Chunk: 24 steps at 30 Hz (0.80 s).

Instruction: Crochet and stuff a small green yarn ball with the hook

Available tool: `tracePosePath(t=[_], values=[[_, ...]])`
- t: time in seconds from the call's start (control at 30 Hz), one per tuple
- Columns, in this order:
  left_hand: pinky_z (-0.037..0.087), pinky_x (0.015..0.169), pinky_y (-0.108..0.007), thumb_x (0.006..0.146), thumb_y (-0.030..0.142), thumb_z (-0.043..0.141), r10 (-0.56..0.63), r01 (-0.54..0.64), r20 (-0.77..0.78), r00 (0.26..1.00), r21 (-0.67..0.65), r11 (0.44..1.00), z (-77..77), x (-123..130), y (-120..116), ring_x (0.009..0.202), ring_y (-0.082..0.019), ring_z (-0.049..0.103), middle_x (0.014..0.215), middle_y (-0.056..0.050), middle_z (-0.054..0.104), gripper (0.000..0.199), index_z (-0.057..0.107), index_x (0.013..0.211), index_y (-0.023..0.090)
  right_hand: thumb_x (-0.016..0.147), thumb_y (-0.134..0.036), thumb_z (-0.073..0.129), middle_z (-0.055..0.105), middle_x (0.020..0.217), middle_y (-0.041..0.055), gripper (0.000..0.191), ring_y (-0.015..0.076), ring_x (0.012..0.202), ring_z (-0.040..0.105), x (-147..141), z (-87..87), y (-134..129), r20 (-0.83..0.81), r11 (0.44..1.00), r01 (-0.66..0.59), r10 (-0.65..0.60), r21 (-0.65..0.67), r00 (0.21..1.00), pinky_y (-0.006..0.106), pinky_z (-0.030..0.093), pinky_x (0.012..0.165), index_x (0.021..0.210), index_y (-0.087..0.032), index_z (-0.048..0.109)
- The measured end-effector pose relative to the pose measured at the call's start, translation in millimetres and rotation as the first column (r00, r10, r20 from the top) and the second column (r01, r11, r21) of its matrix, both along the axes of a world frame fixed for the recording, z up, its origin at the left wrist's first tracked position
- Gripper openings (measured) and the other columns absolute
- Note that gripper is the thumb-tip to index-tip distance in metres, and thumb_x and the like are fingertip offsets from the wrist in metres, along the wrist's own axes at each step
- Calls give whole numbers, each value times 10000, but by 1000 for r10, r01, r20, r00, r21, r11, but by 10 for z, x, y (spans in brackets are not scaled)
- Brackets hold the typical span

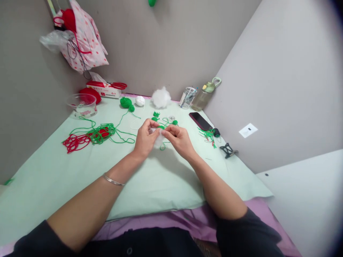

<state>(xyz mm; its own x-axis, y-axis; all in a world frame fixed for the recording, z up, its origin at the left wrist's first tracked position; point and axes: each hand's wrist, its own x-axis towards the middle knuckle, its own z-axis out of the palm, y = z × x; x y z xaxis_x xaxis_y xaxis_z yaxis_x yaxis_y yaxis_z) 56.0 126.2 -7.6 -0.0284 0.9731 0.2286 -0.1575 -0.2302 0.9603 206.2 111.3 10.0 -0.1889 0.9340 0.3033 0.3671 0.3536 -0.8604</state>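
Note:
Near the middle of the table, my left hand (146,138) and my right hand (179,140) meet at their fingertips. Between them is a small green crocheted piece (161,127) with a tuft of white stuffing (158,137) just below it. Fingers of both hands are pinched on these, and the exact grip is partly hidden. A loop of green yarn (162,146) hangs under the hands. Small green pieces (154,118) and a round green one (175,122) lie just beyond my fingers. A larger clump of white stuffing (161,97) sits at the back.
Tangled green yarn (100,134) and red yarn (76,142) lie left, near a clear tub (83,106) and tissue box (105,90). Green (125,102) and white balls (139,101) stand behind. At right are a phone (200,121), bottle (204,98), pen cup (187,98) and black stand (228,150).

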Motion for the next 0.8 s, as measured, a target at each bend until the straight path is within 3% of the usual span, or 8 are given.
tracePosePath(t=[0.23, 0.4, 0.53, 0.67, 0.8], values=[[430, 657, -260, 791, 358, 732, -140, 141, 64, 988, -5, 990, -19, 46, -34, 719, -139, 542, 840, 12, 566, 240, 556, 870, 215, 827, -295, 640, 346, 558, -77, 180, 103, 549, 290, 67, -9, 47, 75, 973, 187, -198, 136, 977, 264, 253, 561, 701, -205, 547], [428, 629, -254, 733, 314, 758, -152, 157, 90, 984, -51, 986, -34, 3, 40, 693, -137, 551, 828, 13, 578, 268, 542, 858, 217, 937, -304, 528, 421, 593, -66, 148, 122, 585, 372, 87, 58, -22, 140, 987, 0, -22, 158, 990, 268, 332, 626, 827, -208, 550], [397, 628, -242, 670, 163, 758, -40, 44, 50, 998, -72, 996, -63, -38, 98, 701, -130, 501, 792, 19, 572, 217, 579, 788, 196, 952, -246, 493, 451, 612, -65, 109, 125, 590, 377, 40, 74, -99, 247, 984, -115, 80, 134, 966, 271, 334, 634, 854, -215, 531], [404, 633, -231, 690, 127, 726, 21, -14, 58, 998, -107, 994, -85, -2, 86, 718, -125, 518, 797, 24, 571, 201, 571, 800, 192, 933, -232, 539, 445, 576, -74, 108, 116, 554, 359, 18, 42, -78, 242, 988, -75, 40, 138, 969, 270, 326, 608, 834, -211, 576], [416, 540, -228, 755, 215, 677, -21, 43, 131, 991, -170, 985, -70, 54, 35, 593, -108, 525, 758, 51, 532, 210, 490, 851, 219, 897, -273, 653, 591, 748, 3, 148, 145, 702, 518, 70, 43, 9, 207, 964, 48, -105, 260, 973, 284, 384, 667, 766, -204, 653]])
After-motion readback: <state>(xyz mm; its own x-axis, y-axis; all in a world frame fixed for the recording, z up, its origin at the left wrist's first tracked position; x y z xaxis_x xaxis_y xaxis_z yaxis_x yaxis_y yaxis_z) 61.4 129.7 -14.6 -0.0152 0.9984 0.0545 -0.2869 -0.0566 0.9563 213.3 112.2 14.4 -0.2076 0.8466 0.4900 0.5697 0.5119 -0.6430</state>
